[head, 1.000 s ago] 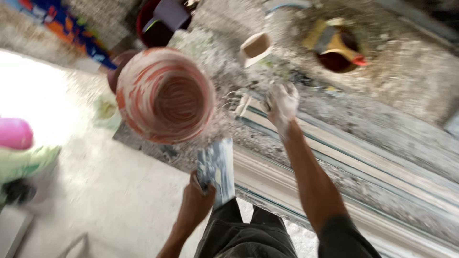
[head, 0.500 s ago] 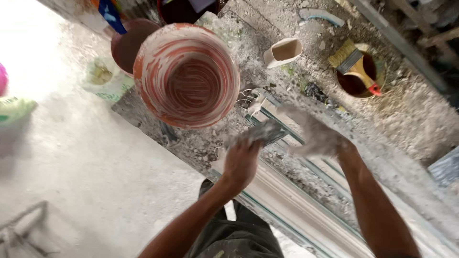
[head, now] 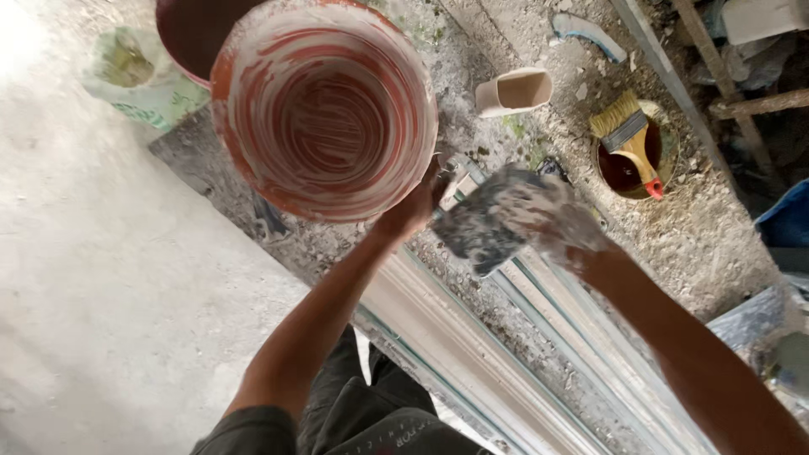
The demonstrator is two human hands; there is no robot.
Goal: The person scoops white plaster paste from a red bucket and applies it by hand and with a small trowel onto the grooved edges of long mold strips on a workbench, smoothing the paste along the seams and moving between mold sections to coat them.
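A: Left hand [head: 413,211]: status?

B: Closed on the near rim of the red plaster-streaked bucket [head: 324,105]. Half a second ago it was lower, gripping the flat tool; it has since moved up to the bucket. The bucket itself has shifted nearer the middle of the view.

A: Right hand [head: 560,223]?

B: Coated in white plaster and wrapped around the plaster-caked trowel [head: 484,223], which it has taken over. The blade sits just beside the bucket rim, above the white moulded cornice strip [head: 472,337].

A: Meaning?

B: Judged: the bucket is being steadied while the trowel works next to it.

A: Surroundings?

B: Beyond the hands: a small beige cup [head: 514,91] lying on its side, then a paintbrush [head: 628,139] resting across a round tin [head: 666,156]. A green-printed bag [head: 139,80] lies far left. Rubble surrounds the bucket; nothing blocks its mouth.
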